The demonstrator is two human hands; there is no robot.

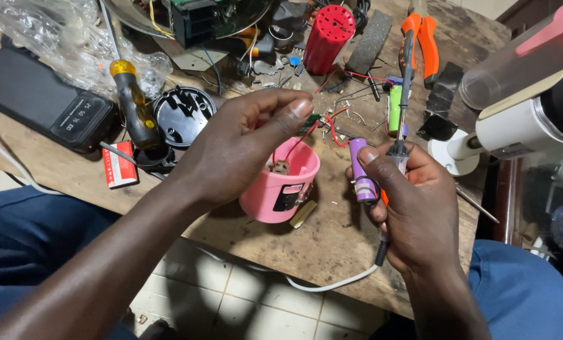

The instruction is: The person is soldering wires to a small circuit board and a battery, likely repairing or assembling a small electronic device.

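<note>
Left hand [231, 151] pinched thin red wire [306, 129] above pink plastic cup [281, 182]; right hand [413, 201] gripped soldering iron [404, 82] and purple cylindrical battery [360, 170]; steady both.

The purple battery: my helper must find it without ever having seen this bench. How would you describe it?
Start at the pink cup mid-bench. Just right of it, the right hand grips a small purple cylinder, the purple battery, alongside a soldering iron. The green cell further back lies loose on the bench.

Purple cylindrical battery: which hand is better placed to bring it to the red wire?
Right hand, probably: it already grips the purple cylindrical battery with the soldering iron, while the left hand pinches the red wire.
</note>
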